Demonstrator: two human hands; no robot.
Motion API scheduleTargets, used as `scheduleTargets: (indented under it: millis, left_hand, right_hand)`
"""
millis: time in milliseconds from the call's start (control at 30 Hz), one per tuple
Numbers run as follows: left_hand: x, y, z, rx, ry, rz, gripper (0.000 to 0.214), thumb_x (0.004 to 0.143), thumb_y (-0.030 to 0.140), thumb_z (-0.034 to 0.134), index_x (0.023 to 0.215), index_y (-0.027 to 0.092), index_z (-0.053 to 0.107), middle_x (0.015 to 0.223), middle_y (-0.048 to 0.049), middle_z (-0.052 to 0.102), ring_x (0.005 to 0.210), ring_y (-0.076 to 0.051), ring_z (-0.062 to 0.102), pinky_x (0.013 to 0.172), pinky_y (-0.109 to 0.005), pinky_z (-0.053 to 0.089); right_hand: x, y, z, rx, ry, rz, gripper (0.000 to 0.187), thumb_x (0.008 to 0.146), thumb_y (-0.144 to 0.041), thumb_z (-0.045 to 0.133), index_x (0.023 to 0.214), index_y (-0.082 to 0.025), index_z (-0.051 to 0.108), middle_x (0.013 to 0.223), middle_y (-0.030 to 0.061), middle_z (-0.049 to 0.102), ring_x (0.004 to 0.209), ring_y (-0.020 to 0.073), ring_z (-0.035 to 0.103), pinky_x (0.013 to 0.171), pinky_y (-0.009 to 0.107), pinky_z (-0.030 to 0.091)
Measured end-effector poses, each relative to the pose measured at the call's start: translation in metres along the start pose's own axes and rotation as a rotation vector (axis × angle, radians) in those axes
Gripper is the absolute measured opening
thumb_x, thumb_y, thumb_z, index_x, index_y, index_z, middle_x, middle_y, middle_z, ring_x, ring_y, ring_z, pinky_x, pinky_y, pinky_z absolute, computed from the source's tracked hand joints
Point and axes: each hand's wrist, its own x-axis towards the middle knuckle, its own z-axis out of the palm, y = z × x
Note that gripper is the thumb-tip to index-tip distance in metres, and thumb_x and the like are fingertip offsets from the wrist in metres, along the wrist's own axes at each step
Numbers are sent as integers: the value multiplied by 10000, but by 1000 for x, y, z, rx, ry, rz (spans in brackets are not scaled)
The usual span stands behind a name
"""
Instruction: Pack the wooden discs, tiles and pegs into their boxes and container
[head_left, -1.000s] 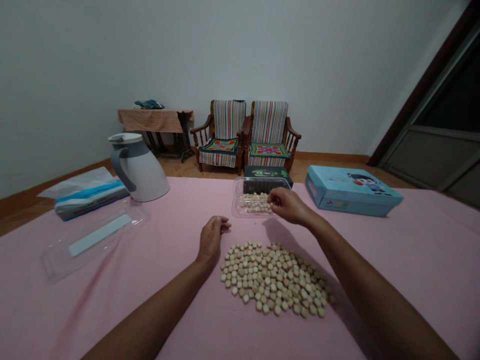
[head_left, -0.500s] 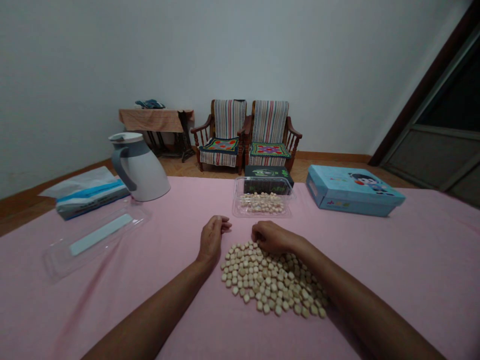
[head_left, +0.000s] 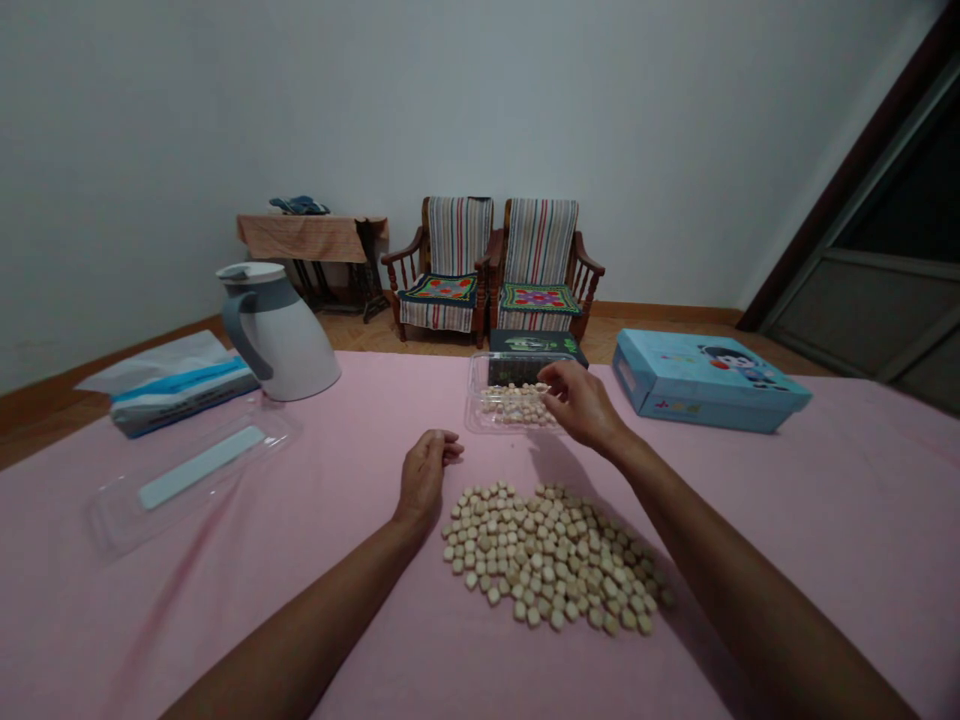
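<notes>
A heap of small beige pieces (head_left: 551,555) lies on the pink tablecloth (head_left: 787,500) in front of me. Beyond it stands a clear plastic box (head_left: 484,405) with more of the same pieces inside. My right hand (head_left: 581,405) hovers over the right side of that box, fingers loosely curled and apart above the pieces; nothing shows in them. My left hand (head_left: 424,475) rests on the cloth just left of the heap, fingers curled inward with nothing visible in them.
A white and grey jug (head_left: 277,330) stands at the back left. Near it lie a blue and white packet (head_left: 176,385) and a clear lid (head_left: 191,475). A blue box (head_left: 705,380) sits at the back right, a dark box (head_left: 536,345) behind the clear one.
My right hand went from the clear box down to the heap, then back up over the box. The left hand has stayed still.
</notes>
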Motion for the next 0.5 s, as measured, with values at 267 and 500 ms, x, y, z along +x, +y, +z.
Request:
scheduleTargets:
  millis: [267,500]
  left_hand:
    - [0,0,0,23,-15,17,364,852,464,471,842,130,614,748,-62,656,699,-152,599,680,-282,476]
    - [0,0,1,-8,-10,6,358,846,460,481,842,126,608,736,-58,652,684,-144,591,669,-273,471]
  right_hand:
    - [-39,5,14,-67,-598,-76,158,670,-68,536,749,-129,659,751,54,668,659,129,552,597,212,380]
    - [-51,23,18,-45,-740,-59,228,647,-109,551,833,-143,679,790,45,684,681,129,567,599,205,381]
